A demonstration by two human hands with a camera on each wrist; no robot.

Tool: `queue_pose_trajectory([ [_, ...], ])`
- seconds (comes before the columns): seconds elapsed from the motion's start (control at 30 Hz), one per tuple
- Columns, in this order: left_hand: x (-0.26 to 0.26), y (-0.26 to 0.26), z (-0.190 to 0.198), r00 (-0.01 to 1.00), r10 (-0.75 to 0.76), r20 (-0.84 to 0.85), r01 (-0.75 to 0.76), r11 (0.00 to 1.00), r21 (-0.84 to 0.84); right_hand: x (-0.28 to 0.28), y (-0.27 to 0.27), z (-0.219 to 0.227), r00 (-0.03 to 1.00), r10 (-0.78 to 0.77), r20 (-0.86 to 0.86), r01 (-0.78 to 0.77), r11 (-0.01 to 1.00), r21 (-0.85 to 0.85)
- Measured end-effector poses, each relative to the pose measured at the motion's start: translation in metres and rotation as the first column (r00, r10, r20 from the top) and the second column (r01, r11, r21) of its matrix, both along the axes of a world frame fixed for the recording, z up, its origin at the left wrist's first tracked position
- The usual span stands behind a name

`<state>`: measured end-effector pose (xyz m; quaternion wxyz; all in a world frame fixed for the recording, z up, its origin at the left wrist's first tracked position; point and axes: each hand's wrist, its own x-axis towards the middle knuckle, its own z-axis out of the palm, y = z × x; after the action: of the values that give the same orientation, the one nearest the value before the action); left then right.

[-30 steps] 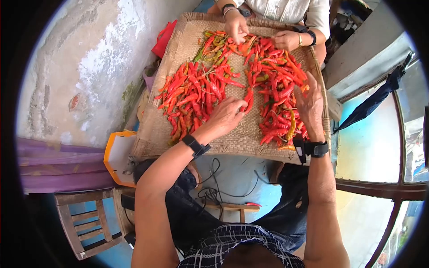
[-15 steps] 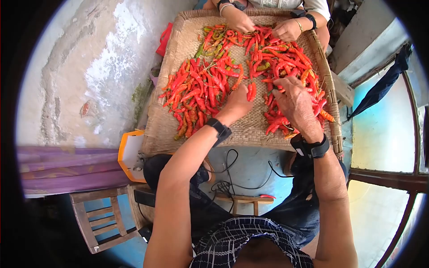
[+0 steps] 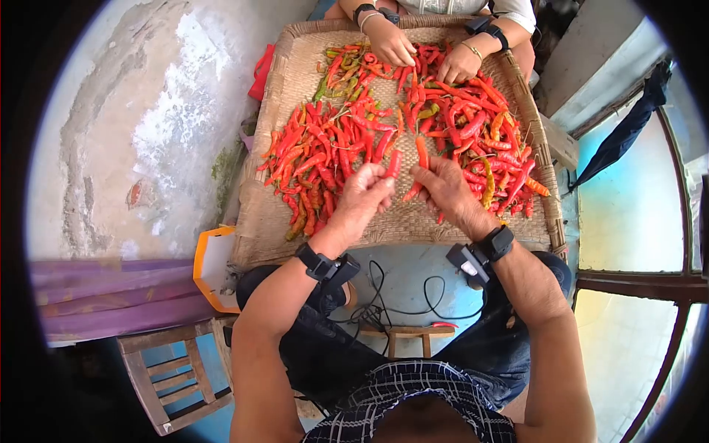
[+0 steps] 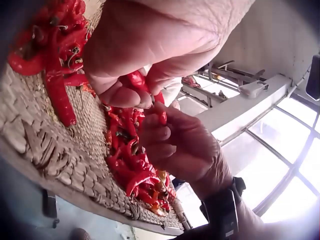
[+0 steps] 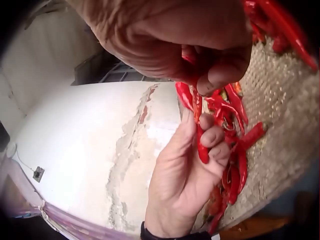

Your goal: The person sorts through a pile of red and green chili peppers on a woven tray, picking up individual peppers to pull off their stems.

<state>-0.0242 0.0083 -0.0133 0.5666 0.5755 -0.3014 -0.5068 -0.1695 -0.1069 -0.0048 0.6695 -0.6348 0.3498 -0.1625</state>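
Near the front middle of the woven tray [image 3: 413,221], my left hand [image 3: 362,199] grips a red chili pepper [image 3: 394,164] between thumb and fingers. My right hand [image 3: 449,193], close beside it, pinches an orange-red chili pepper [image 3: 422,151] that points away from me. The right wrist view shows a chili pepper [image 5: 202,150] lying in the curled fingers of my left hand [image 5: 175,195], below the right hand's pinch. In the left wrist view the two hands nearly meet, with a red pepper piece [image 4: 136,80] between the left fingertips.
A heap of red peppers [image 3: 317,148] lies left on the tray, another heap [image 3: 487,125] right. Greener peppers [image 3: 347,74] lie at the back left. Across the tray, another person's two hands [image 3: 391,44] work among peppers. Below are black cables [image 3: 380,295] and a wooden stool [image 3: 410,331].
My right hand has moved left from the right heap to the middle and now holds a pepper. My left hand has drawn back toward me with its pepper. The other person's hands shifted slightly.
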Motion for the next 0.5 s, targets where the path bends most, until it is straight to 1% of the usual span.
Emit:
queue_pose_trajectory([
  [0.03, 0.003, -0.002, -0.001, 0.999, 0.033, 0.016, -0.032, 0.999, -0.009, -0.001, -0.006, 0.004, 0.998, -0.057, 0.035, 0.058, 0.998, -0.033],
  [0.07, 0.007, -0.003, -0.008, 0.996, 0.064, -0.062, -0.066, 0.997, -0.03, -0.002, -0.012, 0.008, 0.991, -0.109, 0.071, 0.114, 0.991, -0.063],
  [0.13, 0.007, -0.003, -0.006, 0.993, 0.07, -0.099, -0.071, 0.997, -0.004, -0.01, -0.042, 0.023, 0.927, -0.181, 0.329, 0.153, 0.982, 0.11],
  [0.17, 0.004, -0.002, -0.003, 0.991, 0.084, -0.101, -0.085, 0.996, -0.004, -0.013, -0.056, 0.03, 0.849, -0.349, 0.396, 0.273, 0.933, 0.236],
  [0.2, -0.002, -0.002, 0.0, 0.989, 0.076, -0.129, -0.08, 0.997, -0.023, -0.015, -0.064, 0.037, 0.742, -0.51, 0.434, 0.37, 0.853, 0.369],
  [0.23, -0.007, -0.001, 0.0, 0.986, 0.066, -0.155, -0.073, 0.997, -0.037, -0.019, -0.06, 0.045, 0.769, -0.479, 0.422, 0.342, 0.868, 0.361],
  [0.27, -0.011, 0.0, -0.002, 0.986, 0.077, -0.151, -0.082, 0.996, -0.029, -0.021, -0.053, 0.037, 0.772, -0.476, 0.421, 0.333, 0.867, 0.37],
  [0.3, -0.014, -0.001, -0.007, 0.992, 0.002, -0.13, -0.008, 0.999, -0.05, -0.022, -0.045, 0.026, 0.933, -0.25, 0.261, 0.191, 0.954, 0.231],
  [0.33, -0.016, -0.001, -0.011, 0.991, -0.075, -0.109, 0.067, 0.995, -0.07, -0.023, -0.034, 0.022, 0.998, -0.013, 0.057, 0.007, 0.993, 0.121],
  [0.37, -0.019, 0.001, -0.015, 0.986, -0.104, -0.127, 0.092, 0.991, -0.098, -0.02, -0.019, 0.016, 0.997, 0.079, -0.007, -0.078, 0.993, 0.093],
  [0.4, -0.022, 0.001, -0.014, 0.987, -0.1, -0.124, 0.089, 0.992, -0.091, -0.014, -0.002, 0.016, 0.983, 0.168, -0.074, -0.163, 0.984, 0.069],
  [0.43, -0.024, 0.002, -0.012, 0.989, -0.142, -0.043, 0.139, 0.988, -0.068, -0.011, 0.005, 0.004, 0.981, 0.187, -0.052, -0.184, 0.982, 0.044],
  [0.47, -0.026, 0.003, -0.01, 0.982, -0.187, 0.036, 0.188, 0.981, -0.039, -0.011, 0.004, 0.003, 0.981, 0.189, -0.048, -0.186, 0.981, 0.051],
  [0.5, -0.027, 0.003, -0.004, 0.983, -0.179, 0.033, 0.18, 0.983, -0.033, -0.013, 0.0, 0.002, 0.983, 0.174, -0.06, -0.175, 0.985, 0.004],
])
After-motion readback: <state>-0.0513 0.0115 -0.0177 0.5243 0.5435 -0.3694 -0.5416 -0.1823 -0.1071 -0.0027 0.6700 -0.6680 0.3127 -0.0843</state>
